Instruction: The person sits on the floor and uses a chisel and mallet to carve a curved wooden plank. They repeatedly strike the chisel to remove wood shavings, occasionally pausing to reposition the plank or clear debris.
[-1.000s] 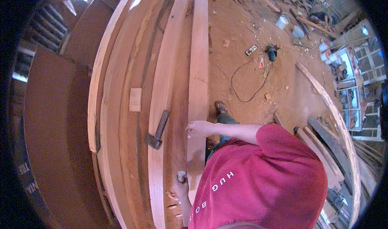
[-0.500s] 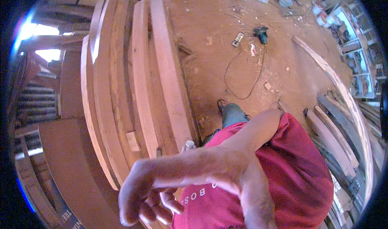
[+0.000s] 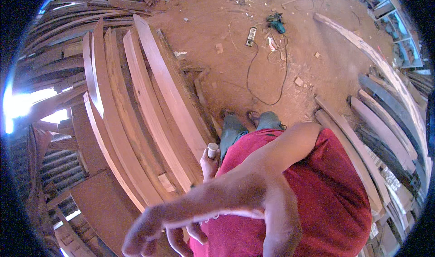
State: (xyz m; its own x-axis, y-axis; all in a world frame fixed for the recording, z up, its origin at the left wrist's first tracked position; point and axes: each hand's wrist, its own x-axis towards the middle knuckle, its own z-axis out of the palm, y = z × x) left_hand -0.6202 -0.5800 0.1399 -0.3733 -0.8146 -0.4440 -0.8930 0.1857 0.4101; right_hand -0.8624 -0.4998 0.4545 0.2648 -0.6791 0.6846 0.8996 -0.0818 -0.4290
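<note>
One pale cylinder (image 3: 212, 149) held in L hand (image 3: 209, 165) nr planks (image 3: 168, 84); R hand (image 3: 238, 194) raised, spread wide

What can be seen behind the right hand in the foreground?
Beyond the right hand show the red shirt, wooden planks and the left hand, gripping a pale cylinder. The left forearm is covered below the wrist; anything else directly behind cannot be seen.

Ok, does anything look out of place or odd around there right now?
Mainly the dark cord: it lies in a loose loop on the floor between the power strip and the power tool, just beyond the feet, where someone could trip. Also, the right hand, very near the camera, hides part of the view.
</note>
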